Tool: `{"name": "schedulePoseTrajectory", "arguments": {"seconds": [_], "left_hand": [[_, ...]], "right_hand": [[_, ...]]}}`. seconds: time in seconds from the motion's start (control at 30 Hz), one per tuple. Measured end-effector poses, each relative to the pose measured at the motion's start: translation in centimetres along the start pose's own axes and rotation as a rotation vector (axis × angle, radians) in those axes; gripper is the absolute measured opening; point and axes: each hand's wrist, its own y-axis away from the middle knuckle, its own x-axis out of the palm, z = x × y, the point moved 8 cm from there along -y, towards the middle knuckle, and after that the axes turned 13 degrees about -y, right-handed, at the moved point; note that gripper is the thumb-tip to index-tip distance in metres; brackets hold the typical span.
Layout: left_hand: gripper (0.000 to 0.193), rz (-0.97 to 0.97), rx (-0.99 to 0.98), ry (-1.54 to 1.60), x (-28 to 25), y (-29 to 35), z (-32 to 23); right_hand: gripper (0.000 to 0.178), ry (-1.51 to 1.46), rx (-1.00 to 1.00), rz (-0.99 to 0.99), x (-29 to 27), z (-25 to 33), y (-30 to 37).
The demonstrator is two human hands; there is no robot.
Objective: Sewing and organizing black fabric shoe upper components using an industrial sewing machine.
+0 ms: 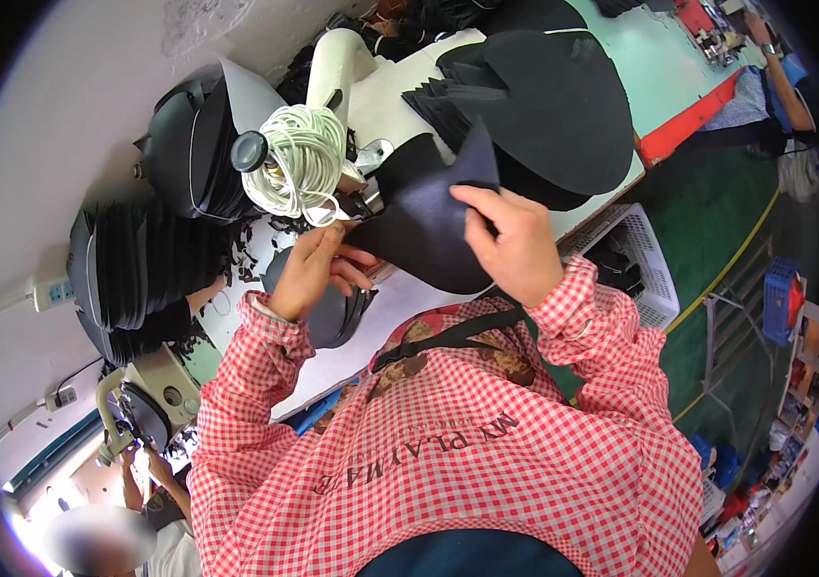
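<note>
1. Work table (400, 298): a pale surface runs diagonally across the view, carrying a white sewing machine (342, 67) at its far end. The green floor (717, 221) lies to the person's right.
2. Stock: a broad stack of dark round-edged panels (554, 106) sits beyond the hands on the table. Further dark stacked pieces (135, 269) stand to the left, against the wall.
3. Dark fabric piece (428, 236): this is the piece in hand. It lies between the two hands, just in front of the machine's needle area, with its long axis running from lower left up to a pointed corner at upper right. Its lower edge curves toward the person's chest.
4. White slotted basket (645, 260): stands off the right edge of the table, holding dark scraps.
5. Coil of white cord (299, 163): hangs on the machine, just above the left hand.
6. Right hand (515, 240): closed in a pinch on the piece's upper right edge, thumb on top, fingers curled under. It is the hand nearer the pointed corner.
7. Left hand (308, 269): fingers bent narrow, touching the piece's left edge beside the needle area. Whether it grips or only steadies the fabric cannot be told.
8. A co-worker's hands (145, 471) work at another machine, lower left, well apart.
</note>
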Motion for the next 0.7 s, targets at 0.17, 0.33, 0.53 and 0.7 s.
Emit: {"name": "schedulePoseTrajectory", "arguments": {"seconds": [0.17, 0.33, 0.53, 0.7], "left_hand": [[0.045, -0.075, -0.053, -0.030, -1.3, 0.2, -0.1], [0.028, -0.172, -0.049, -0.544, -0.7, -0.7, -2.3], [0.030, -0.359, -0.033, -0.585, -0.5, -1.4, -3.3], [0.022, -0.405, 0.215, -0.418, -4.5, -1.0, -0.6]], "right_hand": [[0.022, 0.072, -0.027, 0.089, 1.6, 0.4, -0.2], [0.020, 0.082, -0.019, 0.141, 3.8, 0.7, -0.9], [0.019, 0.124, -0.090, 0.075, 1.0, 1.9, -3.2], [0.026, 0.060, -0.146, 0.109, -4.6, 5.3, -2.7]]}}
